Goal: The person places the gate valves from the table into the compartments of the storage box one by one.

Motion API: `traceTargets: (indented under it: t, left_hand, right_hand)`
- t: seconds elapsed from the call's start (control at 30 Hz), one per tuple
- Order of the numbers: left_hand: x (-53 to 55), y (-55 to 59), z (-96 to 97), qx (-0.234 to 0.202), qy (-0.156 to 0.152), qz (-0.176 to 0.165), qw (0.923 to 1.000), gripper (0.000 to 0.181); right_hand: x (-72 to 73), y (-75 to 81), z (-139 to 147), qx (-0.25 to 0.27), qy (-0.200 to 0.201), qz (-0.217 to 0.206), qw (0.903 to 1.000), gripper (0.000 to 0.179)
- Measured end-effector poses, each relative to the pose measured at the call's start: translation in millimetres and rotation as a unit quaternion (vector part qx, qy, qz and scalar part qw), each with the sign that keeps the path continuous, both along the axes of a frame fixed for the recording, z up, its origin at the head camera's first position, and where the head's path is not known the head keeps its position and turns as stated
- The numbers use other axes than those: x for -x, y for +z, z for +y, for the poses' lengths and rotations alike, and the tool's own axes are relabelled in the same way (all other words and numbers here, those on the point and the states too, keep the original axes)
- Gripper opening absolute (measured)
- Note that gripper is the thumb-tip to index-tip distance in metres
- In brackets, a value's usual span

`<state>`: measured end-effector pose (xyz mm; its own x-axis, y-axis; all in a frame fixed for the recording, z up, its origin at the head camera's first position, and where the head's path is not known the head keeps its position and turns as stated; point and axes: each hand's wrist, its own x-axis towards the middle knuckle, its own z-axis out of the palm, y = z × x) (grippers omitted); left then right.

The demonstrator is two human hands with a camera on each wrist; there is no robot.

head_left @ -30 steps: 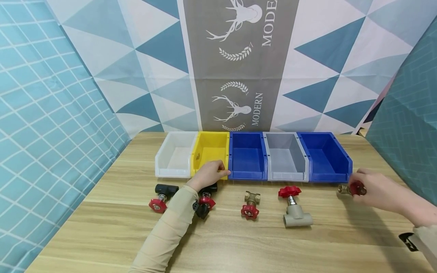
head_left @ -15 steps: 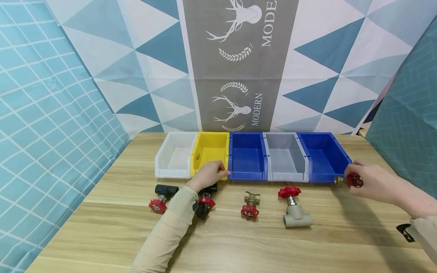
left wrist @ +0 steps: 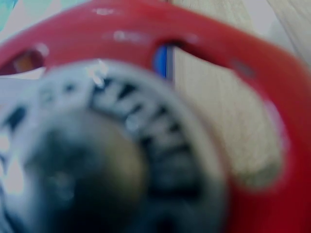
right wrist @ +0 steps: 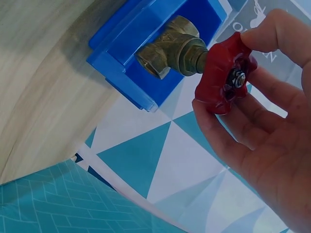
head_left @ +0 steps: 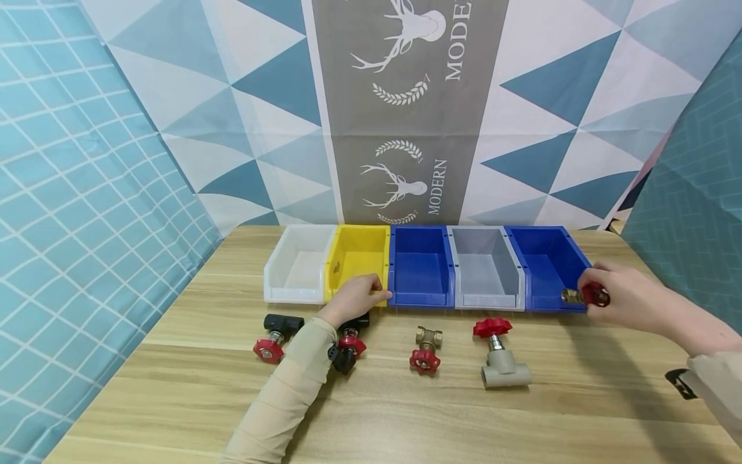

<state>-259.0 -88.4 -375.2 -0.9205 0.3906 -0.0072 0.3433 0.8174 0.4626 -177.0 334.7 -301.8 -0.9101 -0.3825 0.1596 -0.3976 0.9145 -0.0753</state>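
Observation:
My right hand [head_left: 628, 298] holds a brass valve [head_left: 572, 296] by its red handwheel [right wrist: 226, 73], with thumb and fingertips around the wheel's rim. The brass tee body [right wrist: 170, 51] points left, over the front of the rightmost blue bin [head_left: 545, 258]. My left hand [head_left: 355, 298] rests at the front edge of the yellow bin [head_left: 362, 238] with bent fingers; its fingertips are partly hidden. Under the left wrist lies a black valve with a red wheel [head_left: 351, 346], partly covered by the sleeve. That wheel [left wrist: 272, 63] fills the left wrist view, blurred.
A white bin [head_left: 295, 293], a middle blue bin [head_left: 420, 298] and a grey bin [head_left: 487, 299] complete the row. On the wooden table [head_left: 406, 419] in front lie a black valve [head_left: 277, 335], a brass valve [head_left: 426, 351] and a grey valve [head_left: 501, 361]. Patterned cloth stands behind.
My right hand has lifted the brass valve off the table and moved it left and up to the rightmost blue bin's front. The left hand has stayed in place.

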Motion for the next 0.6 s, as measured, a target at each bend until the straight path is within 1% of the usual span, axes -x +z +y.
traceTargets:
  t: [0.07,0.23,0.3,0.47,0.6]
  left_hand:
    - [0.1,-0.5,0.4,-0.001,0.001,-0.001,1.0000,0.029]
    - [-0.2,-0.9,0.5,-0.001,0.001,0.003,1.0000,0.029]
    - [-0.2,-0.8,0.5,-0.002,0.001,0.003,1.0000,0.029]
    - [0.0,-0.8,0.8,-0.001,0.003,0.000,1.0000,0.029]
    - [-0.4,-0.5,0.7,0.000,-0.002,0.008,1.0000,0.029]
  right_hand:
    - [2.7,-0.2,-1,0.001,-0.002,-0.005,1.0000,0.024]
    - [9.4,0.0,-4,0.002,-0.019,-0.040,0.9990,0.027]
    - [11.2,0.4,-5,0.003,-0.021,-0.047,0.9987,0.027]
    - [14.0,0.4,-6,0.005,-0.011,-0.041,0.9991,0.027]
    - [17.0,-1.1,-7,0.003,0.000,-0.033,0.9994,0.027]
